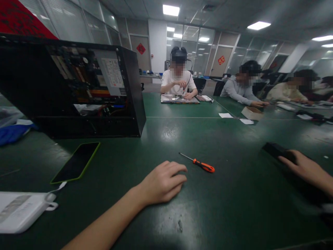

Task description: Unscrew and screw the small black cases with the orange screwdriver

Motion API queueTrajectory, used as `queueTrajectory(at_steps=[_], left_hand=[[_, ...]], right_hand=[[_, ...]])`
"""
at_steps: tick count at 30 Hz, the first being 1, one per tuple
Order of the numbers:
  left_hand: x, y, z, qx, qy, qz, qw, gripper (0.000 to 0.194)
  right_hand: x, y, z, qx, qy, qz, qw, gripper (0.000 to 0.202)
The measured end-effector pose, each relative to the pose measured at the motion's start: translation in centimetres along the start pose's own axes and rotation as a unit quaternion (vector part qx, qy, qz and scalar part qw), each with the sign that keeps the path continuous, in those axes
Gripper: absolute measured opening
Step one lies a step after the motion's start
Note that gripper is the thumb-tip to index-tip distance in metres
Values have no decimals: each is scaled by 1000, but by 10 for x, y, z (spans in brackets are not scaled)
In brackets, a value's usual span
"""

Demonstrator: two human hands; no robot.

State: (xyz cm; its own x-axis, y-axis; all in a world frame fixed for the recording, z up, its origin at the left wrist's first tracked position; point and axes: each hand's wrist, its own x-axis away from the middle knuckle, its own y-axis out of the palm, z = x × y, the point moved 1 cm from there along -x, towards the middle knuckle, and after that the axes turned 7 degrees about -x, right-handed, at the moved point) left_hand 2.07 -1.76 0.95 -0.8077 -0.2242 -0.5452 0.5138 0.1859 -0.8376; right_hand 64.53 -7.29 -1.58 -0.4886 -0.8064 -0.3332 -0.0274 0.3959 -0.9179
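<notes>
My left hand [166,182] rests on the green table [218,208] with its fingers loosely bent and apart, holding nothing. Just beyond its fingertips lies a screwdriver [204,166] with an orange and black handle, its shaft pointing to the far left. At the right edge, my right hand [308,170] is closed on a long black object [277,151]; blur and shadow hide what kind it is. On the left stands an opened black computer case [140,93], with boards and a labelled metal box visible inside.
A phone [78,163] with a green edge lies before the case, a cable joining it to a white power bank [26,211]. Blue cloth [13,133] is at far left. Across the table, a person [179,81] works on a flat panel; others sit right, near a small cardboard box [252,113].
</notes>
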Motion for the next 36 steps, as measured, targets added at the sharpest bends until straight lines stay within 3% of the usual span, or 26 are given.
queueTrajectory(at_steps=[6, 9, 11, 14, 17, 19, 22, 24, 26, 28, 31, 33, 36], left_hand=[[5, 1, -12, 7, -42, 13, 999, 18], [5, 1, -14, 12, -44, 20, 999, 19], [4, 1, -12, 16, -43, 16, 999, 19], [2, 1, -8, 28, -45, 4, 999, 20], [1, 2, -5, 67, -78, -6, 995, 25], [0, 3, -4, 107, -118, 2, 987, 37], [-1, 1, -4, 148, -170, 33, 974, 58], [-2, 0, -4, 160, -186, 38, 969, 60], [-3, 0, -5, 174, -187, 20, 967, 51], [-4, 2, -5, 187, -184, -11, 965, 40], [-4, 6, -5, 192, -195, -36, 961, 36], [-4, 7, -6, 190, -210, -39, 958, 38], [-5, 6, -5, 197, -225, -48, 953, 38]], right_hand=[[66, -35, 26, 33, 64, -1, 997, 64], [92, -49, 29, 24, 94, -22, 995, 52], [103, -59, 18, 12, 81, -20, 996, 42], [115, -72, -25, -25, 12, -2, 1000, 39], [129, -75, -100, -124, -118, -2, 985, 36], [142, -67, -161, -215, -233, -63, 946, 30], [163, -47, -251, -289, -351, -145, 879, 23], [172, -31, -300, -311, -413, -176, 838, 23], [174, -18, -334, -319, -453, -212, 805, 23], [167, -10, -353, -320, -478, -241, 782, 23], [145, -8, -355, -325, -504, -238, 764, 24], [127, -7, -345, -316, -496, -198, 784, 23], [111, -2, -326, -248, -456, -155, 841, 33]])
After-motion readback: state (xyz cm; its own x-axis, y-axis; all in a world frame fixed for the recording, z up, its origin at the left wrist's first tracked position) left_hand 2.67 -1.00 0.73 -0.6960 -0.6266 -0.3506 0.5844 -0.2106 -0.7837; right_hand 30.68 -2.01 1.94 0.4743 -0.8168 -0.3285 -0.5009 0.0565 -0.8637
